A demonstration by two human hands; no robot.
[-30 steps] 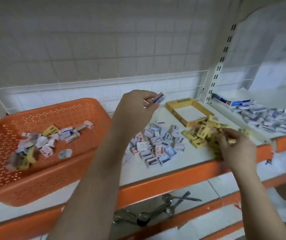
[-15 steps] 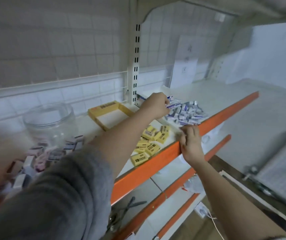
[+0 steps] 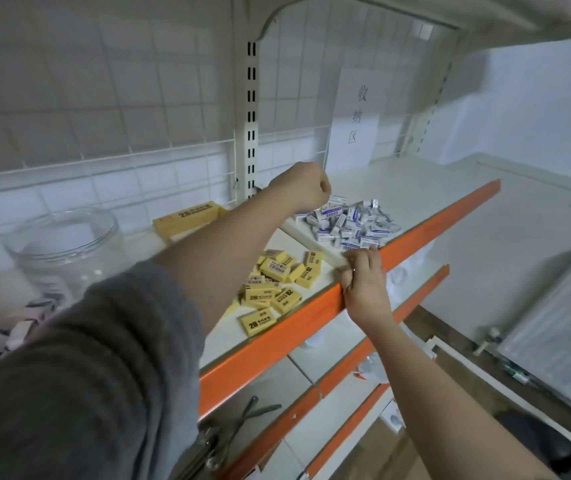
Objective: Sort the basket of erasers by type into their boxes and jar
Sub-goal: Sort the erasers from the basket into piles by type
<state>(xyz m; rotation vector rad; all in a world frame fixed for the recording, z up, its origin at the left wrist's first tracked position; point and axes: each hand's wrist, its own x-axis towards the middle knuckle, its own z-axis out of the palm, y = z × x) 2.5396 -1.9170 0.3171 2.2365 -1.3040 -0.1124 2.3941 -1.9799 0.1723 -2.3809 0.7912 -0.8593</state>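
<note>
Reaching further now, the left hand (image 3: pixel 303 188) has crossed from beside the yellow box (image 3: pixel 187 220) to the back edge of the blue-and-white eraser pile (image 3: pixel 349 223), and the basket seen a second ago has slipped out of view. That left hand is curled into a loose fist just over the pile's near-left corner; whether it has an eraser inside, I cannot tell from this angle. Down at the front, the right hand (image 3: pixel 363 275) rests on the orange shelf edge (image 3: pixel 311 317), fingers bent over the lip and touching the divider strip (image 3: pixel 311 242) between the two piles, holding nothing loose. Yellow erasers (image 3: pixel 277 285) lie scattered left of that strip, near the front edge. Further left stands the clear jar (image 3: pixel 62 244), with pinkish erasers (image 3: pixel 24 327) heaped around its base, blurred.
</note>
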